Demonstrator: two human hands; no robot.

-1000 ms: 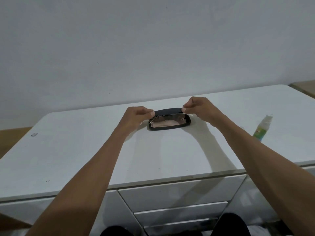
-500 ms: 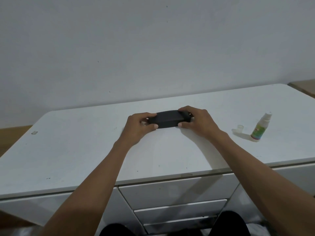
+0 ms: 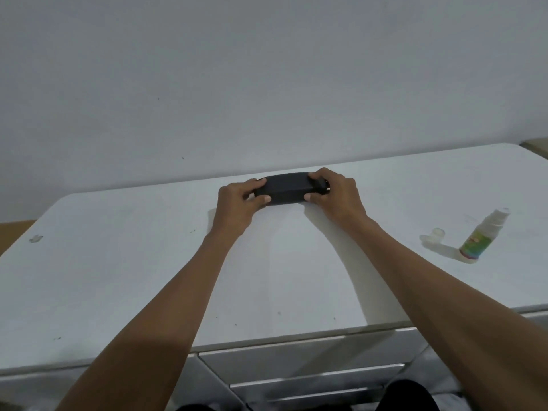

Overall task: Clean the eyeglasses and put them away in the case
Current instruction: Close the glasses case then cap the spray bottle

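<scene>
Closed black case (image 3: 286, 188) on countertop

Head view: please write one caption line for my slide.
Both hands, left hand and right hand, hold the closed black case on the white table.

- One black case (image 3: 286, 188) was seen.
- Two hands were counted: left hand (image 3: 237, 207), right hand (image 3: 338, 197).
- One spray bottle (image 3: 482, 237) was noted.
- One small cap (image 3: 438, 232) was noted.
- One white table (image 3: 118, 262) was seen.
</scene>
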